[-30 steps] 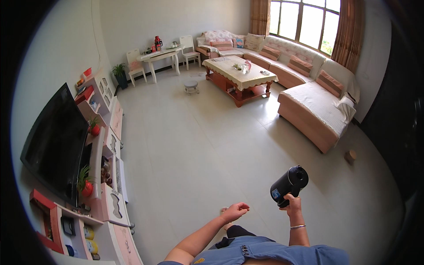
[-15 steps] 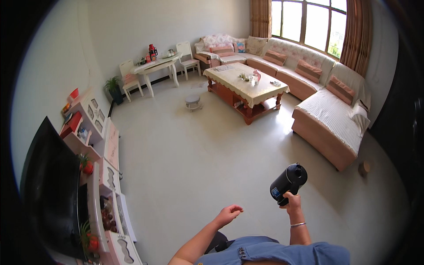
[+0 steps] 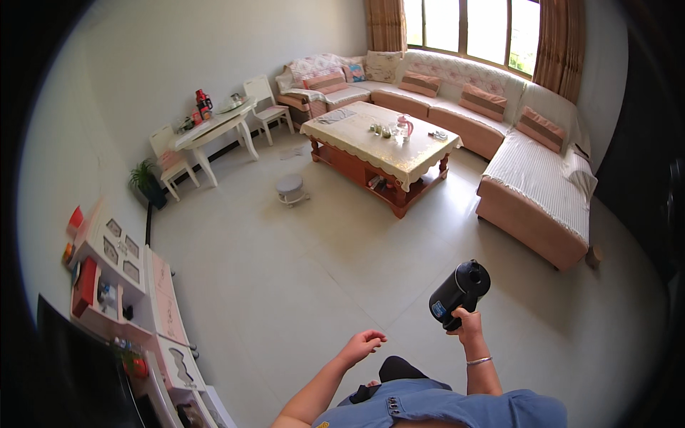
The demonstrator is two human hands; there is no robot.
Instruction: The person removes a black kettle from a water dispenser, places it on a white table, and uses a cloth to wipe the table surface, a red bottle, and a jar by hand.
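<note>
Right hand: fingers curled round the handle of a black jug, a firm-looking grasp, thumb side partly hidden by the handle. The jug is tilted, its body lying ahead and slightly to the left of these fingers, its round lid farther forward; a small blue label shows on the lower left side of the body. Behind the fingers, a silver-coloured bangle circles the right wrist. Left hand: fingers released, loosely bent, held in the air to the left of the right fingers and well apart from the jug. A blue top is seen behind both sets of fingers, the pale tiled floor below them. Ahead of the fingers, well apart, stands a low wooden table under a cream cloth; on the cloth are a pink pitcher and small greenish vessels beside it. Ahead and left of the left fingers is a round grey stool. A pink-and-white cabinet lies to the left of the left fingers, with a dark screen farther left. Ahead and right of the right fingers, the near end of a long sofa reaches toward the jug, well apart.
</note>
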